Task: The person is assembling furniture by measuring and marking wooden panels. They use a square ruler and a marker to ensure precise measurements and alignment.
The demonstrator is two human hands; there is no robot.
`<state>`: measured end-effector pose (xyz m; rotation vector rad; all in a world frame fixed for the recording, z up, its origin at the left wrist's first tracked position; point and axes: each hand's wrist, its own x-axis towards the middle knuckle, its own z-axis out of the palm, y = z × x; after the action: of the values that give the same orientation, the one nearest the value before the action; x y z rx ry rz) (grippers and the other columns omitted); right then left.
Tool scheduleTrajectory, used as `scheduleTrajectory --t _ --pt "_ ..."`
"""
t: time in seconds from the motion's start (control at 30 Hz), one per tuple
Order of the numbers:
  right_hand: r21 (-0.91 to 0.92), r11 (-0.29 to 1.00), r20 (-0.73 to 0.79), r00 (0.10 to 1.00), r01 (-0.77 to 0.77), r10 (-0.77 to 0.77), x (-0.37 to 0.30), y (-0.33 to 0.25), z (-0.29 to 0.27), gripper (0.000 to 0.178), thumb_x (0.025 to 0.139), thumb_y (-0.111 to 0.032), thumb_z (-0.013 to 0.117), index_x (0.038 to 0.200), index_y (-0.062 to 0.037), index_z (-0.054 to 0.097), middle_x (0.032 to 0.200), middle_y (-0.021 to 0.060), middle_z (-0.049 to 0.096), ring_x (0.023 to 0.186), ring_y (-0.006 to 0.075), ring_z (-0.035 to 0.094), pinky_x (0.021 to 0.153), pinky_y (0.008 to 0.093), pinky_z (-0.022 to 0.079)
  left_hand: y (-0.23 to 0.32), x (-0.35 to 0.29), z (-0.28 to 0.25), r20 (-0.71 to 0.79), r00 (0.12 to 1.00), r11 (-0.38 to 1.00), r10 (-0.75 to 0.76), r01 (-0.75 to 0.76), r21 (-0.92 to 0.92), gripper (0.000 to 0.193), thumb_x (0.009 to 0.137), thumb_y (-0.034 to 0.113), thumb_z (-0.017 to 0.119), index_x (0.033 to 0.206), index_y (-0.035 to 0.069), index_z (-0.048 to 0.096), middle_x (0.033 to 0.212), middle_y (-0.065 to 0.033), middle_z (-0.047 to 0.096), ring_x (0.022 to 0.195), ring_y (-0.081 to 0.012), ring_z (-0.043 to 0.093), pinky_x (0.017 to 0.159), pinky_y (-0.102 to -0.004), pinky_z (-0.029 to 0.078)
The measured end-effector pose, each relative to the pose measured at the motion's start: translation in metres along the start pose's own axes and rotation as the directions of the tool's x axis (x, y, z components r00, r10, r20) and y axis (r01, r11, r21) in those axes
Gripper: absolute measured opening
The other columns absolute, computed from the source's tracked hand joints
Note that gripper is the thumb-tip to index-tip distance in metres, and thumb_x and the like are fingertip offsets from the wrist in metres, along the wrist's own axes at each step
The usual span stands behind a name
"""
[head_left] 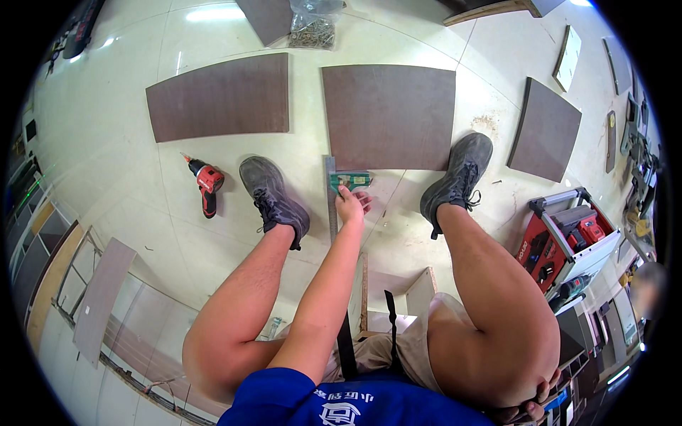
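Observation:
My left hand [351, 204] is closed on the green head of a combination square [349, 180]. Its long steel blade points away from me along the floor, beside the near left corner of a dark brown board [389, 117]. That board lies flat between and beyond my feet, with my right shoe at its near right corner. Resting against my right knee, my right hand [533, 406] shows only some fingers, which are apart with nothing visible in them. A red and black cordless drill [207, 184] lies left of my left shoe.
More brown boards lie at left [220, 99] and right [545, 129]. A clear bag of screws [312, 32] rests at the far side. A red toolbox [565, 245] with tools stands at my right. Beneath me is a wooden frame [420, 291]; panels [103, 298] lean at the left.

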<state>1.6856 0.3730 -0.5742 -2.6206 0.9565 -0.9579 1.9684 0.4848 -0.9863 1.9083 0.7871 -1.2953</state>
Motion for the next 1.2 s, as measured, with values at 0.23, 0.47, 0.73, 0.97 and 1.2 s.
scheduleTrajectory --t 0.23,0.47,0.73,0.97,1.2 --pt "0.004 1.000 0.012 1.000 0.002 -0.002 0.002 0.002 0.001 0.031 0.091 -0.026 0.059 0.115 -0.0062 0.056 0.105 0.0106 0.059 0.096 0.0285 0.063 0.084 0.0508 0.046 -0.006 -0.004 0.004 0.002 0.999 0.998 -0.051 0.051 0.027 0.049 0.104 0.054 0.032 0.115 0.008 0.047 0.078 -0.0067 0.062 0.059 -0.0221 0.067 0.046 -0.0337 0.048" --pt "0.013 1.000 0.036 0.999 0.003 -0.004 0.009 0.007 0.004 0.030 0.090 -0.024 0.061 0.113 -0.0051 0.057 0.103 0.0108 0.061 0.093 0.0270 0.063 0.082 0.0468 0.046 -0.009 -0.015 0.023 -0.020 0.993 0.991 -0.113 0.114 0.068 0.052 0.103 0.057 0.033 0.117 0.009 0.048 0.081 -0.0085 0.065 0.061 -0.0248 0.069 0.048 -0.0350 0.049" --pt "0.056 0.997 0.121 0.991 -0.061 0.053 0.022 0.018 -0.002 0.029 0.088 -0.022 0.064 0.110 -0.0039 0.058 0.102 0.0110 0.063 0.090 0.0253 0.062 0.079 0.0423 0.047 0.008 -0.014 0.020 -0.003 0.988 0.947 -0.155 0.150 0.283 0.060 0.102 0.057 0.033 0.113 0.000 0.051 0.091 -0.0179 0.070 0.067 -0.0323 0.072 0.054 -0.0439 0.056" --pt "0.306 0.359 0.634 0.470 -0.882 0.615 0.109 0.074 0.050 0.028 0.087 -0.020 0.066 0.108 -0.0029 0.059 0.100 0.0112 0.065 0.088 0.0238 0.062 0.076 0.0384 0.048 0.041 -0.027 0.006 -0.068 0.986 0.868 -0.153 0.167 0.467 0.061 0.103 0.048 0.032 0.104 -0.008 0.057 0.080 -0.0217 0.069 0.059 -0.0329 0.070 0.050 -0.0452 0.057" --pt "0.604 0.788 0.711 0.527 -0.118 -0.466 0.060 0.107 0.388 0.024 0.080 -0.011 0.069 0.103 -0.0084 0.061 0.108 0.0108 0.065 0.106 0.0313 0.060 0.092 0.0440 0.047 0.053 -0.021 0.016 -0.018 0.974 0.771 -0.227 0.191 0.607 0.058 0.102 0.046 0.033 0.113 -0.006 0.055 0.078 -0.0255 0.069 0.062 -0.0356 0.071 0.053 -0.0467 0.059"
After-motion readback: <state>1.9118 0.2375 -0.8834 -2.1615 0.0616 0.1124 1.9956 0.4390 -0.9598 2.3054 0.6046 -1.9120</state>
